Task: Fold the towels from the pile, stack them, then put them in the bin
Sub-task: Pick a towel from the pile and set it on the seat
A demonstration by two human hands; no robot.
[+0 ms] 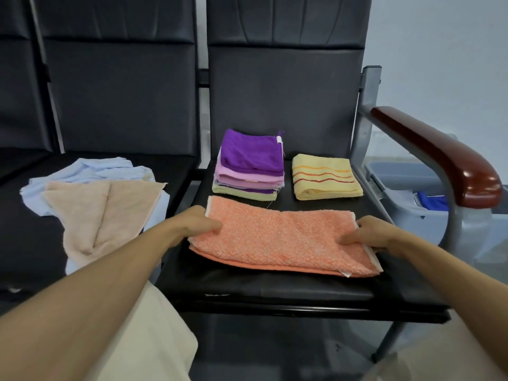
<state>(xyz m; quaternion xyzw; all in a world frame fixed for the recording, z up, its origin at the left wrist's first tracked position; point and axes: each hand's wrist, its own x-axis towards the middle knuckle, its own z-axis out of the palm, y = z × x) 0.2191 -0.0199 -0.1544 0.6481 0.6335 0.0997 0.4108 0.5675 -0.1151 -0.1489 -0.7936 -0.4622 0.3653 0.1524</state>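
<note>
Orange towel (280, 240) lay flat across the front of the black seat (275, 290), folded into a long strip running left to right, right end angled slightly nearer the person

Left hand (192, 225) was at the strip's left end, thumb on top of the cloth, fingers curled at the edge – pinching it. Right hand (371, 233) was at the right end, thumb on top, fingers tucked under the short edge – also pinching. Hands well apart, one at each end, the towel spanning between them and resting on the seat

Behind the towel, on the same seat: stack of folded towels (250, 171), purple on top, pink and purple layers below, pale green at the bottom, just beyond the strip's far edge. Yellow towel (325, 178) with wavy orange and red stripes sat folded beside the stack, to its right, apart from it

Next seat to the left: unfolded pile, beige towel (96, 213) draped over a light blue towel (96, 169)

Grey bin (406, 193) stood on the far side of the brown armrest (439, 158), to the right of the seat, with something blue inside

Labels: small white tag (279, 139) on the top purple towel's far right corner; another white tag (347, 274) at the orange towel's near right corner. Both too small to read
</note>
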